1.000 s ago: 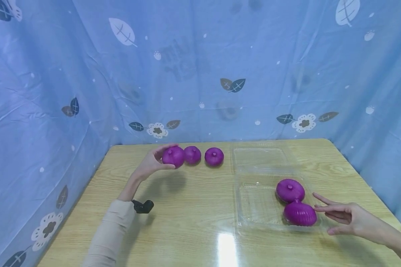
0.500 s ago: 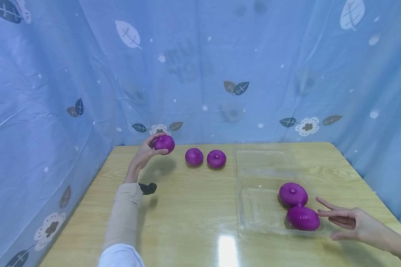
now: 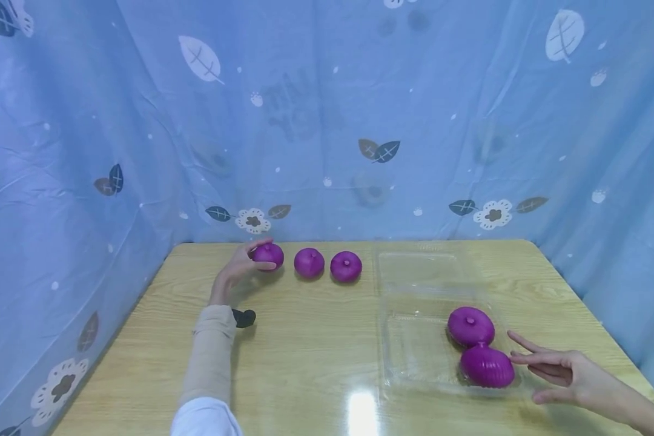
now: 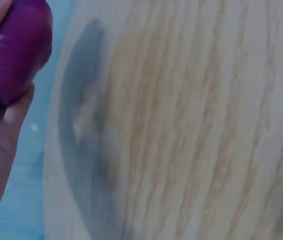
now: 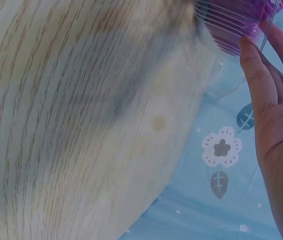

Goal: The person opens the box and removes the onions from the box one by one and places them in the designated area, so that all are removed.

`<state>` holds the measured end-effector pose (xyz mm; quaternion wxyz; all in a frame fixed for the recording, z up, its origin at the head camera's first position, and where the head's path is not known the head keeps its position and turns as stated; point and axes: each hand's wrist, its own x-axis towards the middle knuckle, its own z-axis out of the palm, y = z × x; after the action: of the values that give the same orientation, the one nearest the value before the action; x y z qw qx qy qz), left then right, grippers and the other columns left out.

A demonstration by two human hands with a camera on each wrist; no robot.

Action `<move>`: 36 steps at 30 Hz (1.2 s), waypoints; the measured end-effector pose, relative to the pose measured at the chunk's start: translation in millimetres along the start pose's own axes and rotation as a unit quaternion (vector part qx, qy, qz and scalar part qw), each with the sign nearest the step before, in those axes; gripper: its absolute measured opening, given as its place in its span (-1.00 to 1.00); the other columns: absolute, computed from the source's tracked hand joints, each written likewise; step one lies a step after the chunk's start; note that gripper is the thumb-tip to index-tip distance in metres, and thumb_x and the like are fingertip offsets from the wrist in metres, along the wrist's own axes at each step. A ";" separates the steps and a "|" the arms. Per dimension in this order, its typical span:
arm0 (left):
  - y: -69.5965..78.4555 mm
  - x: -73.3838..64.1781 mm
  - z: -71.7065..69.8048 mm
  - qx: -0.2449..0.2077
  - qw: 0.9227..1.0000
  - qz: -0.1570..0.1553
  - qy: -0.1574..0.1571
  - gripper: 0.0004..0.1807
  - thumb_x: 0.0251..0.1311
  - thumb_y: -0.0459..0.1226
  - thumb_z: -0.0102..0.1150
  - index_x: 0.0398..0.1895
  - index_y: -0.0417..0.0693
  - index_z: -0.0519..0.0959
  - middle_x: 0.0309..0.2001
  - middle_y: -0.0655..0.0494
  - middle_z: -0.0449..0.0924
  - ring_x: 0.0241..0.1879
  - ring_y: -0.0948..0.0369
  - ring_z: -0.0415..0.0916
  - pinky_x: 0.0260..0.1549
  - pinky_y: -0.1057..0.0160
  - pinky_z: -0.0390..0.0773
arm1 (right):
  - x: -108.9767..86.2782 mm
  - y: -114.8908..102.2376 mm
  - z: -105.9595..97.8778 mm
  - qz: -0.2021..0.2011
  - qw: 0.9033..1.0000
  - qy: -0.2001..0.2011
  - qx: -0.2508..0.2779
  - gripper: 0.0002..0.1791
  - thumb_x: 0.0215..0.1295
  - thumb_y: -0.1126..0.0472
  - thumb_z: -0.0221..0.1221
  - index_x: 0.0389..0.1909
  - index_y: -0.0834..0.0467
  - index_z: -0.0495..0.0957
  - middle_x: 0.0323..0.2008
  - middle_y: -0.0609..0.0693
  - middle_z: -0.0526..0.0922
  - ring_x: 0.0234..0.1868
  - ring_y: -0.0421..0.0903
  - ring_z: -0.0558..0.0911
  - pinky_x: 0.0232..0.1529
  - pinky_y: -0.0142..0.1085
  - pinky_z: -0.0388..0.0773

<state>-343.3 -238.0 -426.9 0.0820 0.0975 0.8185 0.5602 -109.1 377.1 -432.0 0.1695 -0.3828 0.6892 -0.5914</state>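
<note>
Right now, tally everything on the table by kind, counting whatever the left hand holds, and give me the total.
Onions: 5
Box: 1
Total: 6

Glossy onions (image 3: 487, 367), clear plastic tray (image 3: 419, 348), shiny wood-grain table (image 3: 300, 363), curtain (image 3: 283, 145) probably cloth.

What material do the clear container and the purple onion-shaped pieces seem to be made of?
Clear container: likely thin, glossy plastic; transparent, with small bright glints. Purple pieces: perhaps smooth plastic or rubber; uniform colour, soft shine. Not certain.
</note>
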 end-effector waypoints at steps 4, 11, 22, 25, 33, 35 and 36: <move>-4.4 -1.8 0.8 -0.032 0.999 -0.019 -0.012 -0.05 -0.08 -0.37 0.46 0.44 0.04 0.21 0.37 -0.14 0.17 0.29 -0.13 0.23 0.28 -0.07 0.26 | 0.9 3.8 1.1 -0.009 1.000 -0.005 0.012 -0.39 0.09 0.75 0.04 0.24 0.54 0.26 0.48 -0.30 0.02 0.35 -0.39 0.18 0.18 -0.52 0.35; -7.7 -3.7 3.2 0.022 0.999 -0.014 -0.026 -0.11 -0.14 -0.41 0.47 0.36 -0.03 0.30 0.36 -0.08 0.20 0.29 -0.15 0.22 0.28 -0.12 0.25 | 2.7 5.6 -2.4 -0.032 0.999 -0.012 0.008 -0.36 0.05 0.78 0.04 0.24 0.56 0.23 0.49 -0.25 0.00 0.37 -0.36 0.15 0.19 -0.49 0.35; -12.9 -4.2 4.3 0.025 0.998 0.010 -0.055 0.02 -0.15 -0.52 0.41 0.44 -0.11 0.11 0.36 -0.28 0.16 0.34 -0.22 0.10 0.34 -0.20 0.07 | 0.2 4.8 0.1 -0.013 1.000 0.002 0.015 -0.37 0.07 0.77 0.03 0.24 0.55 0.24 0.48 -0.28 0.03 0.36 -0.39 0.16 0.17 -0.50 0.37; -12.6 -2.1 7.6 -0.001 0.998 0.001 -0.059 0.04 -0.17 -0.56 0.40 0.46 -0.07 0.11 0.36 -0.23 0.15 0.34 -0.20 0.11 0.32 -0.16 0.15 | 0.1 4.6 -0.6 -0.006 1.000 0.003 0.017 -0.37 0.08 0.77 0.03 0.24 0.54 0.25 0.47 -0.30 0.03 0.35 -0.40 0.17 0.17 -0.51 0.37; -8.9 2.9 13.3 0.029 0.998 0.021 -0.057 0.07 -0.18 -0.56 0.40 0.48 -0.08 0.09 0.41 -0.23 0.09 0.32 -0.21 0.14 0.30 -0.14 0.21 | 1.4 4.4 -0.4 -0.016 1.000 0.002 0.016 -0.38 0.06 0.78 0.02 0.23 0.56 0.25 0.48 -0.26 0.02 0.36 -0.36 0.18 0.18 -0.48 0.37; -9.7 3.0 13.6 0.029 0.998 0.021 -0.058 0.08 -0.19 -0.56 0.41 0.48 -0.08 0.09 0.41 -0.23 0.08 0.32 -0.22 0.14 0.30 -0.15 0.21 | 1.3 3.9 0.4 -0.010 1.000 0.005 0.014 -0.38 0.07 0.77 0.03 0.23 0.55 0.26 0.48 -0.27 0.03 0.36 -0.38 0.18 0.17 -0.50 0.37; -10.2 2.6 13.6 0.028 0.998 0.018 -0.057 0.08 -0.19 -0.56 0.41 0.48 -0.07 0.09 0.41 -0.24 0.09 0.32 -0.21 0.14 0.30 -0.15 0.20 | 1.3 3.7 0.8 -0.006 1.000 0.006 0.013 -0.38 0.07 0.77 0.03 0.23 0.54 0.26 0.48 -0.29 0.02 0.36 -0.39 0.18 0.17 -0.51 0.37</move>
<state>-343.2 -228.7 -441.4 0.1155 0.1464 0.8259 0.5322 -110.5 375.7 -435.4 0.1669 -0.3811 0.6800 -0.6038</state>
